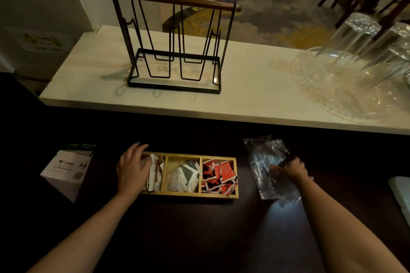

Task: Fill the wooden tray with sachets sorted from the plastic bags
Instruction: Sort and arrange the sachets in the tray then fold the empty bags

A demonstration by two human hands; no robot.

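A wooden tray (190, 195) with three compartments lies on the dark counter. White and brown sachets (156, 173) fill its left compartment, grey and white sachets (184, 177) the middle one, red and black sachets (218, 176) the right one. My left hand (132, 168) rests on the tray's left end, fingers spread over the white sachets. To the right of the tray lie crumpled clear plastic bags (269, 168). My right hand (292, 168) lies on them, fingers pressing the plastic; whether it grips is unclear.
A black wire rack (175, 40) with a wooden bar stands on the pale marble ledge (255, 99) behind. Upturned glasses (355, 44) sit on a glass platter (310, 86) at the far right. An A4 paper box (66, 170) stands left of the tray.
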